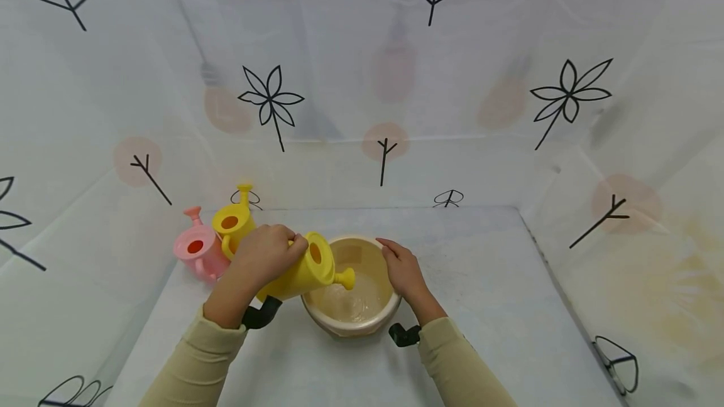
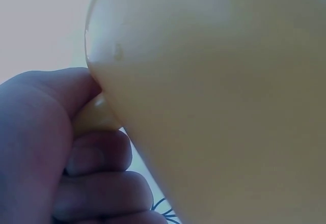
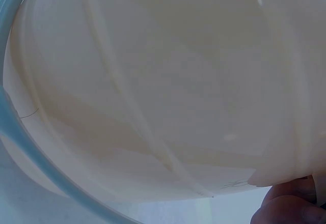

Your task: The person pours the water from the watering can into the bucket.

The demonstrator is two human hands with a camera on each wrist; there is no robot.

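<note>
My left hand (image 1: 271, 253) grips the handle of a yellow watering can (image 1: 300, 275), fingers curled round it. The can is tipped to the right, its spout (image 1: 345, 278) over the inside of a cream bowl (image 1: 349, 325). Close up in the left wrist view, the can's side (image 2: 214, 102) fills most of the picture beside the curled fingers (image 2: 102, 193). At the bowl's right rim, my right hand (image 1: 406, 275) holds the edge. In the right wrist view its fingers (image 3: 288, 206) sit against the bowl's wall (image 3: 204, 91). Shiny water shows at the bowl's bottom.
Behind my left forearm, a pink watering can (image 1: 200, 249) and a second yellow watering can (image 1: 233, 222) stand upright at the table's left edge. The white table (image 1: 481, 281) meets a patterned cloth backdrop (image 1: 339, 162) at the back and sides.
</note>
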